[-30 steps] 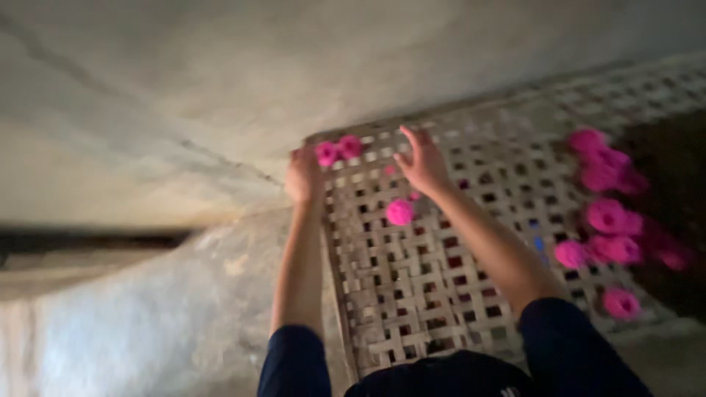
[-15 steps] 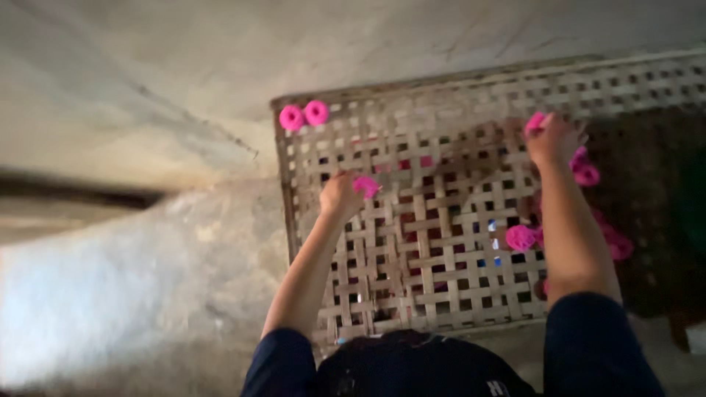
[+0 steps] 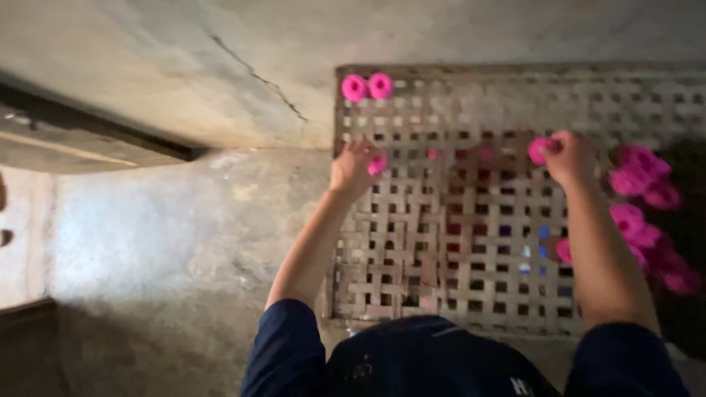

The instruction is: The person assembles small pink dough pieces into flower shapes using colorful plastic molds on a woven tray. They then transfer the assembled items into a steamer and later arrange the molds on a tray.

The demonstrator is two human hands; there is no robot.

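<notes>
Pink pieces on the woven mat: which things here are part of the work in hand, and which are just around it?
In hand:
- left hand on a pink piece
- right hand holding a pink piece
- pair of pink pieces at the mat's far corner
- pile of pink pieces to the right
- woven mat

Just around:
- cracked wall
- concrete floor

One view only, worn on the person's head and tipped steeply down over dark-sleeved arms. It looks along the reach onto a woven lattice panel filling the centre and right, with the cracked concrete floor on the left. It sits close, both hands inside the frame; the picture is slightly blurred
</notes>
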